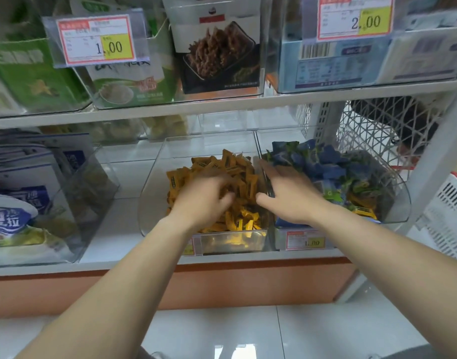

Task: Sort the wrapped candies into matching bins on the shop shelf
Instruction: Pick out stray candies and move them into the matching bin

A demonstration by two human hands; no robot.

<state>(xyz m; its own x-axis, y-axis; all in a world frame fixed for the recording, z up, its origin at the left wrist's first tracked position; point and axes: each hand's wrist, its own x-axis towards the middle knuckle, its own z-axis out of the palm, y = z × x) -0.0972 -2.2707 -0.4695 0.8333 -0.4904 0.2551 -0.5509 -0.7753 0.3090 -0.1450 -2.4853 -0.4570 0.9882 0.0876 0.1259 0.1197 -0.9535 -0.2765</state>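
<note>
Head view: "1.00" tag (305, 240) on blue-candy bin (401, 200).

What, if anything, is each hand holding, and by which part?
Right hand holds nothing visible; left hand, blurred among small yellow wrapped candies, cannot be told.

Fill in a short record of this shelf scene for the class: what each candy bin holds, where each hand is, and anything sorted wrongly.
yellow-candy bin: clear, holds yellow candies
blue-candy bin: clear, holds blue and green candies
missorted: stray yellow candies at the front of the blue-candy bin
left hand: down among the yellow candies, blurred, grip unclear
right hand: fingers spread, over the blue-candy bin's edge next to the yellow-candy bin
price tag: on the blue-candy bin's front, reads 1.00
</note>
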